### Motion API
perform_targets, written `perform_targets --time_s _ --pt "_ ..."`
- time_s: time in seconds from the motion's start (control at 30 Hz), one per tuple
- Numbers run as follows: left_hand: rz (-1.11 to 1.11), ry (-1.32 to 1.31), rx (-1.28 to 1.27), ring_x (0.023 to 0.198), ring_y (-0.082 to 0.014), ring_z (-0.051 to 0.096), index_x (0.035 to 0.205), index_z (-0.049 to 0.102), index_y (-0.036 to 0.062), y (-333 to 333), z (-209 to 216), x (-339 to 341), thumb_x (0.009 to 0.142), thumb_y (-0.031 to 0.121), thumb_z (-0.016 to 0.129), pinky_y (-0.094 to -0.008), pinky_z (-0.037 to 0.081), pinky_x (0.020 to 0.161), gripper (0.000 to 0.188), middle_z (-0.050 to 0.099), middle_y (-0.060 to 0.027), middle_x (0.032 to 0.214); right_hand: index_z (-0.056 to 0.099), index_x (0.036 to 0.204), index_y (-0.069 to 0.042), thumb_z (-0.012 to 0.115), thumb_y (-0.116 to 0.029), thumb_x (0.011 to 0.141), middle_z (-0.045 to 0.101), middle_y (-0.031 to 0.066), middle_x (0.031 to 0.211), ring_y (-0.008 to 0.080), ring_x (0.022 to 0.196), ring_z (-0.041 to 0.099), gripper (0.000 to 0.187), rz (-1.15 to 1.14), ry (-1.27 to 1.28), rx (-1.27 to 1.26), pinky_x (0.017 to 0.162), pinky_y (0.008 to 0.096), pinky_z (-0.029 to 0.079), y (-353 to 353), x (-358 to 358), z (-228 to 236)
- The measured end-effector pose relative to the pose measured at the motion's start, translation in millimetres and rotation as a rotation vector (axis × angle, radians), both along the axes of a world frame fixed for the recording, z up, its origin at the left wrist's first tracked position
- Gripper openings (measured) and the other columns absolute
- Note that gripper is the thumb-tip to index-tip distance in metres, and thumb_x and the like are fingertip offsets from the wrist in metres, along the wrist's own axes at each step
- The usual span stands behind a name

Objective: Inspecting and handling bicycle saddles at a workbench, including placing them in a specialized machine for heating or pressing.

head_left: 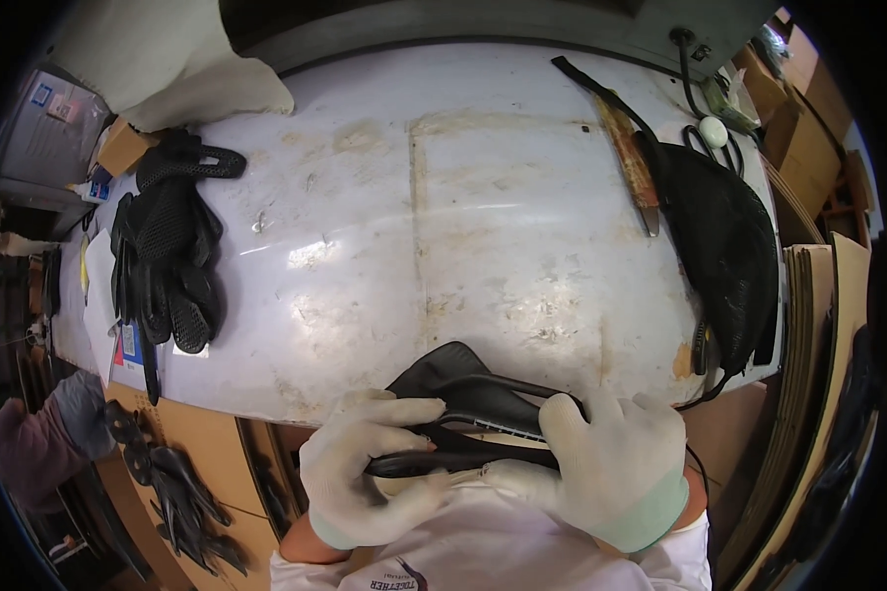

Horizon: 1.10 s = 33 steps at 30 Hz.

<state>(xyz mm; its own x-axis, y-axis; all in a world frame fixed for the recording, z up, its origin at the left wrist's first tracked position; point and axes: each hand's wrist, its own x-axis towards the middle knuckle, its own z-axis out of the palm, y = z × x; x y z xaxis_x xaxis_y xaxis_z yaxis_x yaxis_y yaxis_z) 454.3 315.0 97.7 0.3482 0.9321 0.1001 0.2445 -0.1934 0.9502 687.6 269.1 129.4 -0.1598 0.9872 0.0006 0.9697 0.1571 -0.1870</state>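
Close to my body, below the table's front edge, I hold a black bicycle saddle [443,369] with its underside turned partly toward me. A dark rail with white tick marks runs across it. My left hand [370,463], in a white knit glove, is closed round the saddle's left part. The right hand [616,463], gloved the same way with a pale green cuff, grips the other end. Its fingers curl over the rim, hiding that end of the saddle.
The white worktable [355,217] is stained. Left on it lies a pile of black perforated pieces [172,246]. A black mesh item [724,241] and a worn wooden-handled tool [626,148] lie right. Black pieces [182,502] rest on cardboard; a person's sleeve [34,453] shows at left.
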Motion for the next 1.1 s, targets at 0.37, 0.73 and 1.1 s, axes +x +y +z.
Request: perform_targets --time_s 0.37,0.73,1.1 --pt "0.055 0.000 -0.113 0.091 -0.0343 0.075 0.083 0.068 -0.0022 3.8 -1.6 3.6 0.069 0.025 0.094 -0.0372 0.058 0.081 0.040 0.076 -0.0280 0.109 0.058 0.090 -0.013 0.076 -0.049 0.082 0.042 0.0015 0.066 0.0171 0.048 0.048 0.041 0.073 -0.014 0.028 0.040 0.0334 0.036 1.9 3.9 -4.9" --pt "-0.045 -0.159 -0.156 0.091 -0.0362 0.078 0.089 0.074 -0.0091 12.1 -11.7 -5.0 0.088 0.026 0.074 -0.0394 0.062 0.082 0.035 0.076 -0.0300 0.111 0.061 0.094 -0.010 0.078 -0.066 0.073 0.056 0.0047 0.071 0.0233 0.051 0.058 0.062 0.021 -0.102 -0.075 0.048 0.0365 0.046 2.9 3.7 -1.1" --pt "-0.190 0.064 0.051 0.084 -0.0290 0.079 0.087 0.074 0.0008 26.3 -10.4 -5.7 0.073 0.025 0.094 -0.0335 0.061 0.073 0.035 0.079 -0.0214 0.108 0.063 0.092 -0.010 0.075 -0.073 0.073 0.058 0.0056 0.077 0.0219 0.054 0.060 0.067 0.012 -0.074 -0.037 0.049 0.0367 0.046 9.3 -4.2 -1.2"
